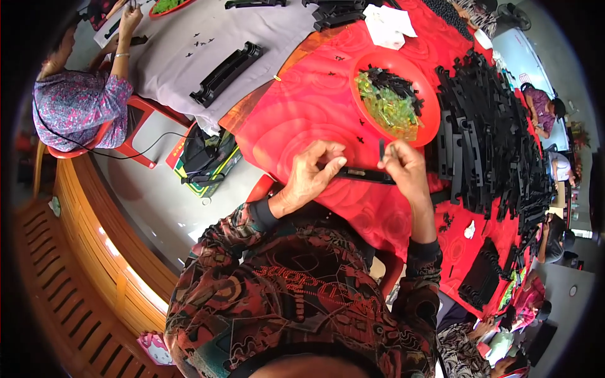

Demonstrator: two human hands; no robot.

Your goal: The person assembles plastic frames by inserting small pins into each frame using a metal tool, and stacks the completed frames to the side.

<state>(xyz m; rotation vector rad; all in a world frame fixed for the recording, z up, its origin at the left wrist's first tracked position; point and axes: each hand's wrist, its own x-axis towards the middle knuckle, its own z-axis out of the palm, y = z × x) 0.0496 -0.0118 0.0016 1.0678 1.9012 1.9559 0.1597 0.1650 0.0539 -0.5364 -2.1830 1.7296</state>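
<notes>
A long black plastic bar lies crosswise before me, at the front of the red-covered table. My left hand is closed at its left end, thumb stretched along it and fingers curled. Over the bar's right end, my right hand pinches a small dark piece that points upward; its exact shape is too small to make out. Just beyond both hands stands a red bowl holding green-yellow translucent pieces and small black parts.
A large heap of black bars covers the table's right side. White tissue lies beyond the bowl. On a pale cloth at left sits another black bar. A person works at far left; others sit at right. A bag is on the floor.
</notes>
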